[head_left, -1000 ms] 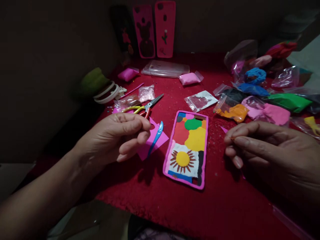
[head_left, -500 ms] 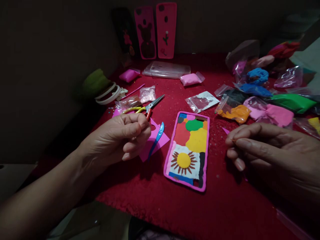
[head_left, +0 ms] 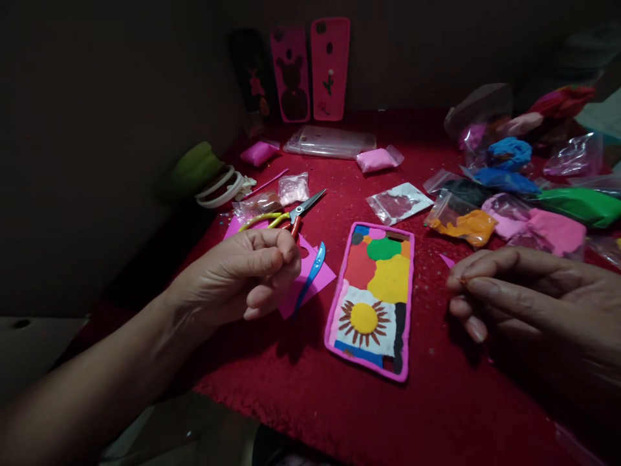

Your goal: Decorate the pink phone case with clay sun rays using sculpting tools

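Note:
A phone case [head_left: 373, 301] covered in patches of coloured clay lies flat between my hands, with a pink rim and a yellow sun with brown rays on white. To its right, my right hand [head_left: 519, 298] pinches a tiny piece of brown clay [head_left: 464, 282] between thumb and forefinger. My left hand [head_left: 247, 272] hovers left of the case with thumb and forefinger pressed together; whatever they hold, if anything, is hidden. Beneath and beside it are a pink sheet [head_left: 323, 278], a blue plastic clay knife [head_left: 313, 272] and scissors [head_left: 298, 212] with yellow and red handles.
Bags of coloured clay [head_left: 557, 200] are heaped at the right. Clear phone cases [head_left: 334, 141] lie at the back, and decorated cases [head_left: 330, 71] lean against the wall. White rings [head_left: 223, 188] sit by a green object [head_left: 194, 165] on the left. Red cloth [head_left: 301, 388] covers the table.
The whole view has shifted slightly, so everything appears a little further right and lower. Both hands keep the same pinched pose, and the case lies as before.

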Motion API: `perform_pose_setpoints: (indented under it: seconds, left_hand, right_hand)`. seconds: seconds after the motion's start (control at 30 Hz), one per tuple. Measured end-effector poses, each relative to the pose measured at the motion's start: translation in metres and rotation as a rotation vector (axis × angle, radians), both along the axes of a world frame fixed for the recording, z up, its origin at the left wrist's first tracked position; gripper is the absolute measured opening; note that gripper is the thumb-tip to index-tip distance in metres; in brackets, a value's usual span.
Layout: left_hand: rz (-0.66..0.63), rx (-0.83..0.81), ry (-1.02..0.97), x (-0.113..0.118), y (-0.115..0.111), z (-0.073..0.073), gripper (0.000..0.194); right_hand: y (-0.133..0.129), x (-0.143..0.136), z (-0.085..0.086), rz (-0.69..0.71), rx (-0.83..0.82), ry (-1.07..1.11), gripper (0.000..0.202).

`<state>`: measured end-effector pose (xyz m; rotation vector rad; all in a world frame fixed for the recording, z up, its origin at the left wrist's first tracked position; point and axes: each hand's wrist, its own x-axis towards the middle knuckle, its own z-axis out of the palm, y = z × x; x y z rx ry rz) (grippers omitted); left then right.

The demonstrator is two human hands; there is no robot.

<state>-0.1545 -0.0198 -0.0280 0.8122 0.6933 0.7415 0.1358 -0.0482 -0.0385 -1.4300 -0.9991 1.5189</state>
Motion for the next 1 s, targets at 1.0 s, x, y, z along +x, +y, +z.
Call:
perform_pose_setpoints:
  seconds: [1.0]
  left_hand:
    - [0.011, 0.000, 0.004, -0.0028, 0.0029, 0.0000, 0.021]
  right_hand:
    - [-0.0003, 0.0030, -0.0007, -0.007, 0.013, 0.004, 0.023]
